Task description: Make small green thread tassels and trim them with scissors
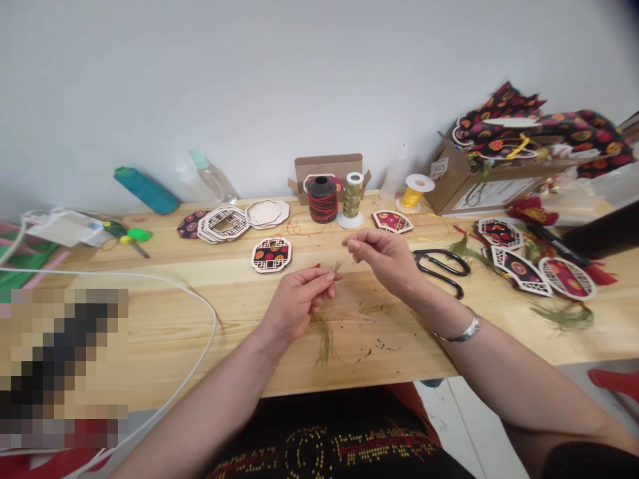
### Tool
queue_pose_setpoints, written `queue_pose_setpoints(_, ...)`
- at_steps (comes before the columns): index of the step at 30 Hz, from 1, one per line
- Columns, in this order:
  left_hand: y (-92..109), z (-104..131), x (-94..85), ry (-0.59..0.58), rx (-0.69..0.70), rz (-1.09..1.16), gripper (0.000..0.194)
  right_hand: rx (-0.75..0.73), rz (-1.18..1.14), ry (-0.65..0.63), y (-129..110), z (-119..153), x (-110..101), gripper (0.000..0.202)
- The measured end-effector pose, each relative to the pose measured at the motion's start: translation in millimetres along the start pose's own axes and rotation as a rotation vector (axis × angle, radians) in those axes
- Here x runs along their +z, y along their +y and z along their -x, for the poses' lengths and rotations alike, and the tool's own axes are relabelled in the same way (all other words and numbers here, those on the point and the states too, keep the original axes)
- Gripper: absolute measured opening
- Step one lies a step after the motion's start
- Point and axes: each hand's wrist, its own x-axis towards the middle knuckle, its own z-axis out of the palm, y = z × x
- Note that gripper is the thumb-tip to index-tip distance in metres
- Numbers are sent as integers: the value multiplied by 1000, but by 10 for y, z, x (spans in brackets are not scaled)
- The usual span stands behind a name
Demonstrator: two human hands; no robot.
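Observation:
Over the middle of the wooden table [234, 359], my left hand [302, 296] pinches a green tassel [325, 338] whose strands hang below the fingers. A small red tip shows beside its knuckles. Up and to the right, my right hand [382, 256] has its fingers pressed together; whatever thin thing may lie between them is too small to make out. Black-handled scissors [442, 266] lie partly behind my right wrist. To the left of my hands rests a patterned wooden-framed piece [271, 255]. Dark thread scraps are scattered under my hands.
Spools of red-black thread [322, 203], gold thread [353, 196] and yellow cord [414, 191] stand near the wall. A cardboard box [479, 186] holds patterned fabric at right. Finished ornaments [568, 278] lie before it. A white cable [212, 332] loops across the left.

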Motion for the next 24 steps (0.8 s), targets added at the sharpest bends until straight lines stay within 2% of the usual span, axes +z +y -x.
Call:
queue_pose_setpoints(4, -15, -10, -7, 18, 16, 7, 19, -238, 101, 203, 56, -41, -55, 23)
queue_pose_setpoints(6, -22, -15, -11, 27, 17, 5, 19, -303, 191, 222, 80, -53, -74, 22)
queue_pose_setpoints(9, -24, -22, -15, 43, 19, 5, 20, -271, 272, 81, 75, -38, -77, 26)
queue_pose_setpoints(13, -15, -26, -14, 65, 29, 34, 21, -231, 388, -271, -22, 24, -51, 42)
queue_pose_setpoints(15, -10, -25, -14, 78, 37, 53, 21, -209, 426, -373, -57, 49, -32, 37)
queue_pose_setpoints(16, -9, -24, -15, 87, 41, 60, 20, -199, 445, -383, -60, 56, -22, 31)
queue_pose_setpoints(19, -12, -21, -15, 103, 43, 65, 21, -188, 516, -278, -5, 46, -5, 14)
queue_pose_setpoints(24, -16, -34, -20, 115, 43, 64, 21, -335, 678, 102, 40, -64, -113, 14)
